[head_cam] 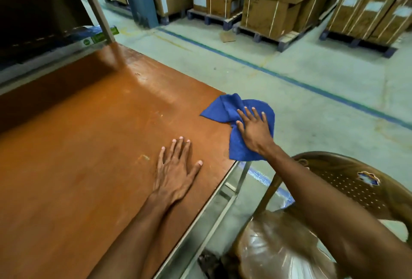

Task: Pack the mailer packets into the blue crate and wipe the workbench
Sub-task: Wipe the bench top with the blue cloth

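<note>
The orange-brown workbench top (89, 133) fills the left half of the view. A crumpled blue cloth (225, 109) lies on its right edge, partly hanging over the side. My right hand (254, 130) presses flat on the cloth with straight, spread fingers. My left hand (176, 169) rests flat on the bare bench surface, to the left of the cloth and nearer to me, fingers spread. No mailer packets or blue crate are in view.
A brown plastic chair (347, 185) stands right beside the bench's right edge, under my right arm. A metal shelf frame (100, 11) rises at the bench's far end. Stacked cardboard boxes (267, 6) on pallets line the far side of the floor aisle.
</note>
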A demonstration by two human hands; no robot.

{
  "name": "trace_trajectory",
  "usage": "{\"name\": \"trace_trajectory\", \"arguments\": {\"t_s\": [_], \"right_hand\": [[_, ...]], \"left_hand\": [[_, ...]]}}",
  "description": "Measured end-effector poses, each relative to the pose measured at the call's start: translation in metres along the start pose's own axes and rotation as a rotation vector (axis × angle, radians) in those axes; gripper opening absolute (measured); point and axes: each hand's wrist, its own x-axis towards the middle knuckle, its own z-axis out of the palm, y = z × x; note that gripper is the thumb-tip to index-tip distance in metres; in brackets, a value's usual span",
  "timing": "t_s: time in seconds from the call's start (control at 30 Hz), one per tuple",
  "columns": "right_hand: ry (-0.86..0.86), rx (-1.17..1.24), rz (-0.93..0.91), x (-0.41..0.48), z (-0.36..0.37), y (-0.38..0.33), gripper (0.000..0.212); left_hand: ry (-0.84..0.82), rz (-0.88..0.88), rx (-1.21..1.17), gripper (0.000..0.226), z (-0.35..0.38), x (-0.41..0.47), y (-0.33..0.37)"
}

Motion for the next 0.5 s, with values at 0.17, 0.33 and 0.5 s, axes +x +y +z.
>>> {"name": "trace_trajectory", "arguments": {"t_s": [0.17,0.33,0.5], "right_hand": [[-0.007,0.178,-0.062,-0.075,0.008,-0.023,0.049],[0.029,0.404,0.02,-0.153,-0.001,-0.02,0.047],[0.232,0.496,0.065,-0.204,-0.039,-0.01,0.044]], "left_hand": [[-0.048,0.028,-0.01,0.08,-0.002,-0.041,0.006],[-0.132,0.016,-0.055,0.081,-0.018,-0.065,0.027],[-0.005,0.158,-0.449,0.053,-0.056,-0.069,0.099]]}}
